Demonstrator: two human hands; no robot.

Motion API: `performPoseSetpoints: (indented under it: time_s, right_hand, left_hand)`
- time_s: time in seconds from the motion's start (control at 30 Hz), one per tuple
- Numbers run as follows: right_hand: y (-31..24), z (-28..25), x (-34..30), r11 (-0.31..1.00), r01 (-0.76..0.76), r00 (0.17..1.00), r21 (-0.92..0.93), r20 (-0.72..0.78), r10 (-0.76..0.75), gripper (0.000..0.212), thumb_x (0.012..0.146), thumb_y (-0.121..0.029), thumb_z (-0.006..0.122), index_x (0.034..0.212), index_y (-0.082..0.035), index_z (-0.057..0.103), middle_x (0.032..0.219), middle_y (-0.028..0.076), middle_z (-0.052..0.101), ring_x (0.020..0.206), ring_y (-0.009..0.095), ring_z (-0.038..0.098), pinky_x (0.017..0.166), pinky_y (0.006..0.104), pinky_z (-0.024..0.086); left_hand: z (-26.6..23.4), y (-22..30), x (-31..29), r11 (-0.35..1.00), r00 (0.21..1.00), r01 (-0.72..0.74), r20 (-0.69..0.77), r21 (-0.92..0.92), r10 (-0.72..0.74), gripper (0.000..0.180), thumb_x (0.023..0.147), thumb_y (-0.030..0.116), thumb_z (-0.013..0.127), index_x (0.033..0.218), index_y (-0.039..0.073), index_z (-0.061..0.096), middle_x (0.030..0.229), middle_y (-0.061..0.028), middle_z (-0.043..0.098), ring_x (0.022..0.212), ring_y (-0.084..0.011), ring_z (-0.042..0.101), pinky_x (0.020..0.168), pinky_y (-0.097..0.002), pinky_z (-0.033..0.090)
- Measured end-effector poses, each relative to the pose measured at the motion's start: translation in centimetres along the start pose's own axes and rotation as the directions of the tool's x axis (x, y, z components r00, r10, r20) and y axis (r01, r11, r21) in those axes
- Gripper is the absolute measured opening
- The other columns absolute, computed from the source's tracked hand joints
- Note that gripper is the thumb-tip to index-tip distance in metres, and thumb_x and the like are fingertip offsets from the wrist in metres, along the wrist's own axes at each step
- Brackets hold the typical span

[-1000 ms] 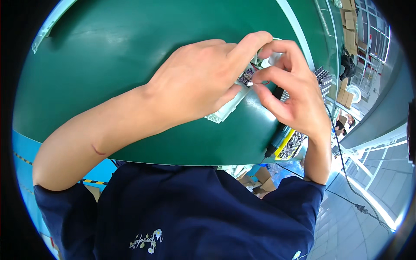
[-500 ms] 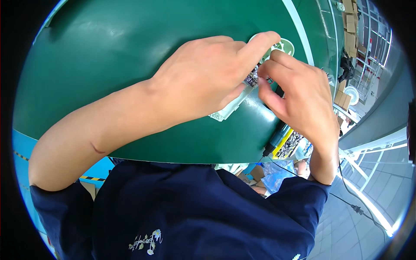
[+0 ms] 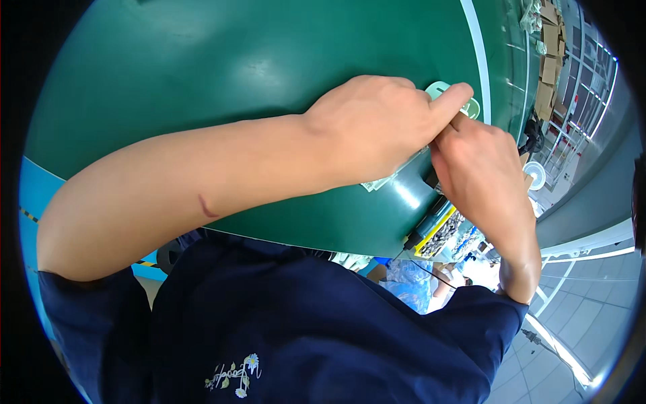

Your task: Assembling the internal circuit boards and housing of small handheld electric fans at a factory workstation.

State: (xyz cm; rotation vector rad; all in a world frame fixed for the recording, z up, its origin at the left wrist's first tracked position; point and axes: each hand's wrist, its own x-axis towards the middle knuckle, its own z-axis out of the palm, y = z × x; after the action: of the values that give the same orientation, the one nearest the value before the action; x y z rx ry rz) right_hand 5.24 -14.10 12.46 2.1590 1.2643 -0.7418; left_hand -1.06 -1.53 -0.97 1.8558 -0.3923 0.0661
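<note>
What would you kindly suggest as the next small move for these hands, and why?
I would probably ease the right hand back slightly, with the left hand steadying the pale plastic part: the two hands meet over its middle, leaving only edges in view, so a small gap should let the hidden area be checked.

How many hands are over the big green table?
2. The left hand is on the pale green piece; the right hand is up against the left one, on its right side. No others show there.
</note>
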Motion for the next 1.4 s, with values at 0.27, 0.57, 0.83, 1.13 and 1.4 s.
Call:
performPoseSetpoints:
  time_s: [0.27, 0.57, 0.83, 1.13, 1.4]
  right_hand:
    - [-1.3, 2.7, -1.3, 0.945, -0.08, 0.915, 0.316, -0.354, 0.196, 0.015, 0.092, -0.013, 0.071, 0.098, 0.001, 0.068, 0.086, 0.011, 0.066, 0.07, 0.027, 0.066, 0.06, 0.0383, 0.051]
    - [-2.3, 9.4, -2.7, 0.136, -0.06, 0.628, 0.989, -0.069, 0.775, 0.028, 0.1, -0.024, 0.07, 0.085, 0.0, 0.07, 0.067, -0.003, 0.06, 0.059, 0.002, 0.05, 0.052, 0.0222, 0.038]
    - [6.2, 10.0, -3.9, 0.005, 0.044, 0.658, 0.999, -0.033, 0.752, 0.014, 0.094, -0.012, 0.074, 0.091, 0.001, 0.073, 0.083, 0.004, 0.075, 0.074, 0.007, 0.067, 0.068, 0.0234, 0.053]
    - [38.5, 15.2, 3.7, 0.106, -0.011, 0.077, 0.994, -0.105, 0.992, 0.035, 0.093, -0.032, 0.07, 0.085, 0.002, 0.073, 0.079, 0.012, 0.073, 0.069, 0.02, 0.068, 0.067, 0.0367, 0.052]
    - [56.0, 20.0, 16.8, 0.082, -0.118, -0.168, 0.99, -0.101, 0.981, 0.024, 0.092, -0.024, 0.061, 0.1, -0.006, 0.074, 0.103, 0.022, 0.073, 0.1, 0.041, 0.07, 0.089, 0.0494, 0.054]
  left_hand:
    - [-0.4, -0.9, -0.8, 0.999, 1.0, -0.004, -0.015, -0.034, 0.004, 0.076, 0.079, 0.007, 0.075, 0.145, 0.01, 0.038, 0.085, -0.0164, 0.067, 0.085, -0.0361, 0.068, 0.072, -0.047, 0.055]
    - [-0.4, 1.3, 0.1, 0.986, 0.987, -0.161, -0.002, 0.04, 0.161, 0.077, 0.082, 0.012, 0.073, 0.148, 0.003, 0.035, 0.096, -0.0163, 0.069, 0.088, -0.0366, 0.067, 0.076, -0.0449, 0.056]
    - [-1.9, 1.3, 0.1, 0.987, 0.997, 0.067, 0.051, -0.144, -0.06, 0.081, 0.085, 0.013, 0.078, 0.149, -0.002, 0.031, 0.092, -0.0087, 0.068, 0.06, -0.0168, 0.054, 0.057, -0.0305, 0.049]
    - [-3.0, 1.3, 0.5, 0.993, 0.989, 0.116, 0.101, -0.031, -0.113, 0.056, 0.085, 0.01, 0.079, 0.133, 0.003, 0.051, 0.084, -0.0027, 0.07, 0.058, -0.0138, 0.056, 0.055, -0.0285, 0.049]
    - [-1.9, 2.6, -0.3, 0.988, 0.989, 0.147, 0.001, -0.048, -0.147, 0.032, 0.088, 0.005, 0.073, 0.119, 0.005, 0.064, 0.079, -0.0073, 0.064, 0.059, -0.0225, 0.056, 0.057, -0.034, 0.049]
